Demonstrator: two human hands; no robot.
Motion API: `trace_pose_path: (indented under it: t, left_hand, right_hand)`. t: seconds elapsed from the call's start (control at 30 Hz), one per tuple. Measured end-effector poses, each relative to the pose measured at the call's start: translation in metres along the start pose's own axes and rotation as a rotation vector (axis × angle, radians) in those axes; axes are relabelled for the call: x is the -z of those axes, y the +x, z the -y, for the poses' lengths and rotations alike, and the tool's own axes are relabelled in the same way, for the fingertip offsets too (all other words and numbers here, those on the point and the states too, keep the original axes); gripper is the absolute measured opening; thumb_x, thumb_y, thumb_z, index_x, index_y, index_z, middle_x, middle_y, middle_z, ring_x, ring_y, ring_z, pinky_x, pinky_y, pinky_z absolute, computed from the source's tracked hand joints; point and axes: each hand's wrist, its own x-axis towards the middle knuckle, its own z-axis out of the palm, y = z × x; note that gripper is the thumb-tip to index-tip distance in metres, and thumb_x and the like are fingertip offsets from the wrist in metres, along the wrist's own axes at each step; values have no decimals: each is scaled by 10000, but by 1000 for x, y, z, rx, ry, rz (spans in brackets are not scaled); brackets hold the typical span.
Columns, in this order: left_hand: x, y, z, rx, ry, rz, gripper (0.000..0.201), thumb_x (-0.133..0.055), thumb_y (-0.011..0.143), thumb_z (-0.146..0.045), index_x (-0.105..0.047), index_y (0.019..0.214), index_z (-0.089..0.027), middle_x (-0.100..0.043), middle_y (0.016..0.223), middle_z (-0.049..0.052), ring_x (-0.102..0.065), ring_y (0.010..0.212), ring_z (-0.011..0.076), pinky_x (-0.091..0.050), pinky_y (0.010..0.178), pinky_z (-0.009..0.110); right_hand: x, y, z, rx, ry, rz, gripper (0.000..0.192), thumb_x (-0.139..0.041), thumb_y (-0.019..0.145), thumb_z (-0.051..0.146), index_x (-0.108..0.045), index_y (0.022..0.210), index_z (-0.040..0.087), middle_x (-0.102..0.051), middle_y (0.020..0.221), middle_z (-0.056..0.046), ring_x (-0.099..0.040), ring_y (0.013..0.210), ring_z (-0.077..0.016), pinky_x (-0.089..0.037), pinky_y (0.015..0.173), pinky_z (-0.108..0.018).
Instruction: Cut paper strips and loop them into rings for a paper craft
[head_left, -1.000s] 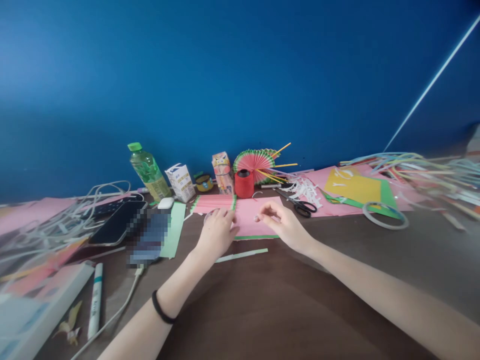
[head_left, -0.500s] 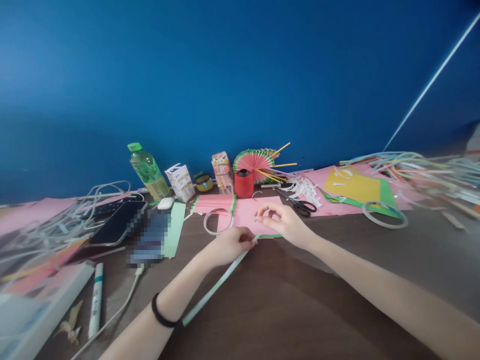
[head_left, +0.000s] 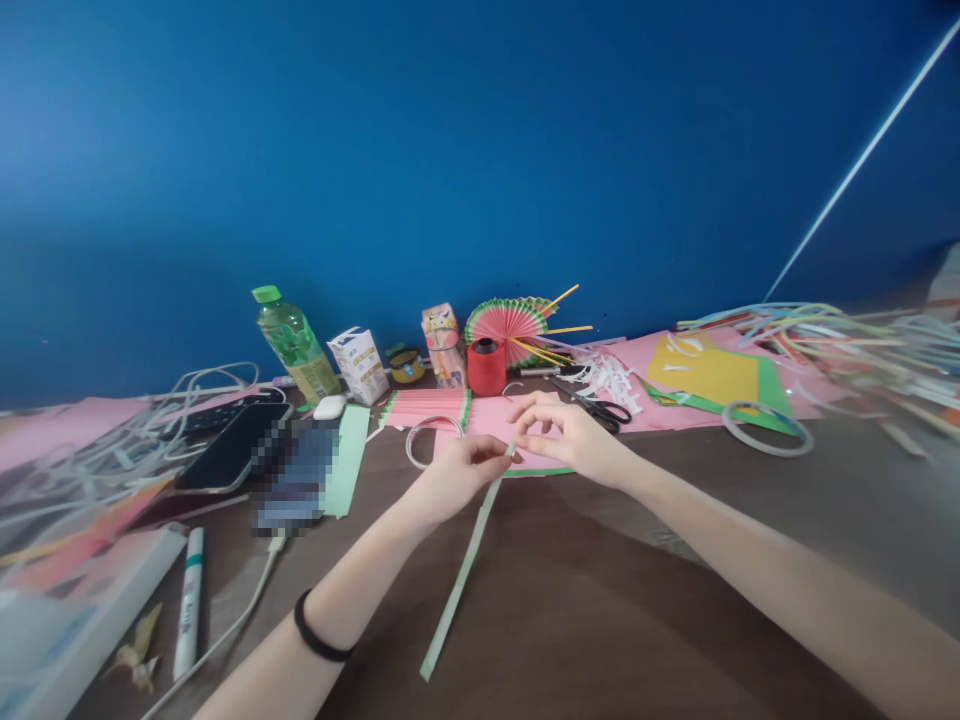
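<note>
My left hand (head_left: 469,478) pinches a narrow pale green paper strip (head_left: 469,570) near its upper end. From there the strip slants down and left over the dark table. The fingers of my right hand (head_left: 577,440) are closed at the strip's upper tip, touching it; any smaller piece in that pinch is too small to make out. Beneath and behind both hands lies a pink paper sheet (head_left: 547,462) with a green edge. A roll of tape (head_left: 412,447) lies left of my left hand, in front of a pleated pink paper (head_left: 427,408).
Black scissors (head_left: 611,412) and white paper shreds (head_left: 611,382) lie beyond my right hand. A red thread spool (head_left: 487,370) stands before a pleated fan (head_left: 508,318). Phones (head_left: 234,446), a marker (head_left: 190,605) and a bottle (head_left: 298,345) are leftward; another tape roll (head_left: 769,440) lies right.
The strip has swung to the right and hangs steeper. My left hand has risen slightly, and my right fingertips have come down to the strip's tip.
</note>
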Motion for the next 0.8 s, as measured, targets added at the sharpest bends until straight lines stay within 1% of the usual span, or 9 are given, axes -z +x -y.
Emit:
trace_pose_path:
  t: [0.13,0.37,0.67,0.8]
  left_hand:
    - [1,0,-2,-7,-14,6,231,-508,733,-336,-620,820,-155,-543,689,-10,-443,628,103,-335,605,226]
    - [0,0,0,-20,-13,6,242,-501,742,-336,-618,873,-169,-563,756,-1,-466,668,114,-352,622,229]
    - [0,-1,-1,-41,0,1,254,-491,750,-327,-618,900,-165,-556,735,6,-460,652,116,-351,595,230]
    - [-1,0,-1,-50,11,-10,258,-494,748,-320,-621,911,-166,-573,762,11,-477,677,124,-364,612,232]
  right_hand:
    - [0,1,-2,-9,-2,-21,77,-537,750,186,-581,687,184,-574,933,-34,-499,815,-151,-357,683,-285]
    - [-3,1,-6,-12,26,-32,87,-534,747,221,-583,687,180,-584,915,-35,-509,805,-152,-360,665,-274]
    - [-4,1,-5,-32,27,-38,113,-533,753,233,-580,666,179,-596,858,-24,-517,759,-142,-357,632,-265]
    - [-5,1,-5,-72,61,-38,131,-542,755,257,-582,663,173,-603,819,-17,-523,726,-133,-359,612,-261]
